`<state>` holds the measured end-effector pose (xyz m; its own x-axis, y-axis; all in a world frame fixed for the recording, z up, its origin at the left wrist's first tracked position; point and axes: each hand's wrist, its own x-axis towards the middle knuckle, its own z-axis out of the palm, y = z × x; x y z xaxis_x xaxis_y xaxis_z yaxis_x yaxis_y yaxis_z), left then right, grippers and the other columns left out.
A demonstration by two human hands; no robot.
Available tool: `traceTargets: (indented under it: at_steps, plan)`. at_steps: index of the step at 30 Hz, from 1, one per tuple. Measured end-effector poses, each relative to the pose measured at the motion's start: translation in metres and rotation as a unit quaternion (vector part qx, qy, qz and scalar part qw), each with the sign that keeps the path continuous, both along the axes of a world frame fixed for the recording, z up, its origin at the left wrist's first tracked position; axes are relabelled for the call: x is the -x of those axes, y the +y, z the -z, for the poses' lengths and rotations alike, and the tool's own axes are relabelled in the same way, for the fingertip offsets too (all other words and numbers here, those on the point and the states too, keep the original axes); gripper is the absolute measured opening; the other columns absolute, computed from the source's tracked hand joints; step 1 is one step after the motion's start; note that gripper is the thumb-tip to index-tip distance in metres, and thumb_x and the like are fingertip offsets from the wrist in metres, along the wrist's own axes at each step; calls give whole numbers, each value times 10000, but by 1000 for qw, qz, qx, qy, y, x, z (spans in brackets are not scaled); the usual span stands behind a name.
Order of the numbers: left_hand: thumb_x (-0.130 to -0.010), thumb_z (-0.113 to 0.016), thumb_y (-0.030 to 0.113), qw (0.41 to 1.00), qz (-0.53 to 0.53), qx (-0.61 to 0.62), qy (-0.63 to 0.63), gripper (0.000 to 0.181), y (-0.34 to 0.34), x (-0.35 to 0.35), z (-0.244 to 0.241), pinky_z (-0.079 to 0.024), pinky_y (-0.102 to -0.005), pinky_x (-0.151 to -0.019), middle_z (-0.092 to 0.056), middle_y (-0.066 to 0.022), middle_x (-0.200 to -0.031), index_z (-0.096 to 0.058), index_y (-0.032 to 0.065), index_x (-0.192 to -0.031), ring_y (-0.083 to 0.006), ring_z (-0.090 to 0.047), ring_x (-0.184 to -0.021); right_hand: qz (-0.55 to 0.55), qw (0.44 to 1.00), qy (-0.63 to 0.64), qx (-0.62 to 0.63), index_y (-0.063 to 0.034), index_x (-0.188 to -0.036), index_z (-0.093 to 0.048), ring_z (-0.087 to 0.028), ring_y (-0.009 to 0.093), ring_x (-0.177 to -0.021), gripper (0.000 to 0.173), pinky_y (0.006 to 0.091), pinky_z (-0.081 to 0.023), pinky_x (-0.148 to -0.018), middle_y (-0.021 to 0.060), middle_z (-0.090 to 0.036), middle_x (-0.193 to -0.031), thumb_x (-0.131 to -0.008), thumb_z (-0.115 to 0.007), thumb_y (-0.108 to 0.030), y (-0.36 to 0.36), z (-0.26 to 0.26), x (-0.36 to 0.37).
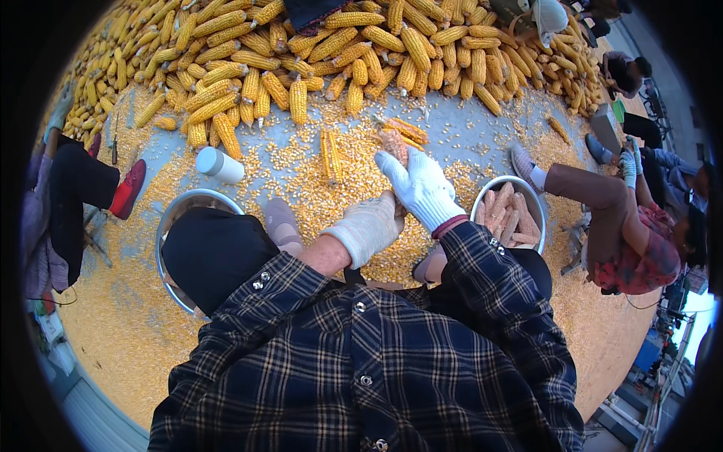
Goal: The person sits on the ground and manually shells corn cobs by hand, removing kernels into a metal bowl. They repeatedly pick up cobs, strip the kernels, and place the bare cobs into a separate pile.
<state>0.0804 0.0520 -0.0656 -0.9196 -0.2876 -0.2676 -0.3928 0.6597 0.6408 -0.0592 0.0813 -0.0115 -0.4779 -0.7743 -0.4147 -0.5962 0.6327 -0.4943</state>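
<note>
Both my hands wear knitted work gloves and meet over loose corn kernels (361,248) on the ground. My right hand (422,183) is closed around a mostly bare corn cob (393,146), whose top shows above the fingers. My left hand (364,229) is curled just below and left of it, against the cob's lower end; what lies inside its fingers is hidden. Just beyond the cob lie partly shelled corn ears (409,131). Another partly shelled ear (330,158) lies on the kernels to the left.
A large heap of corn ears (226,56) spans the far side. A white cup-like container (220,165) lies near it. A metal basin (162,254) stands by my left knee; another basin (543,217) by my right knee holds bare cobs (508,217). People sit at both sides.
</note>
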Motion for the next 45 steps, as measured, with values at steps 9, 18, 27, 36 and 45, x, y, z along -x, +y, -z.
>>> traceTargets:
  at_steps: [9, 18, 27, 36, 45]
  plan:
    - [-889, -609, 410, 987, -138, -80, 5, 497, -18, -4, -14, -520, -414, -716, -682, -246, -980, -535, -15, -1133, -329, -680, -806, 136, 965, -215, 65, -33, -977, -710, -632, 240, -919, 591, 353, -467, -844, 134, -694, -950, -878, -521, -585, -2, 0, 30]
    - [-934, -596, 215, 535, -219, -813, 64, 162, -17, -13, -47, -307, -180, -391, -517, 16, -695, -577, 59, -977, -40, -435, -474, 20, 939, -288, 189, -5, -1076, -667, -621, 194, -970, 360, 310, -447, -934, 90, -692, -978, -920, -589, -319, 7, -23, 24]
    - [-834, -668, 267, 822, -265, -503, -25, 374, 3, 5, -39, -408, -322, -377, -537, -63, -651, -502, 0, -1038, -169, -516, -420, 36, 996, -25, 72, 8, -1160, -608, -662, 329, -993, 639, 396, -493, -868, 208, -686, -1031, -843, -631, -546, -1, -7, 5]
    - [-788, -737, 341, 792, -282, -541, 30, 449, -20, -5, -37, -354, -270, -366, -549, -49, -606, -536, -21, -961, -134, -481, -394, 141, 933, -307, 126, 25, -1099, -653, -632, 190, -853, 633, 308, -503, -808, 108, -685, -948, -941, -489, -566, -4, -22, 34]
    - [-806, -669, 303, 930, -233, -284, -23, 503, -1, 5, 5, -475, -371, -579, -608, -195, -814, -468, -19, -1135, -277, -586, -644, 85, 992, -89, -5, -14, -1084, -665, -665, 302, -961, 575, 371, -487, -844, 192, -697, -968, -864, -597, -541, -3, -20, 15]
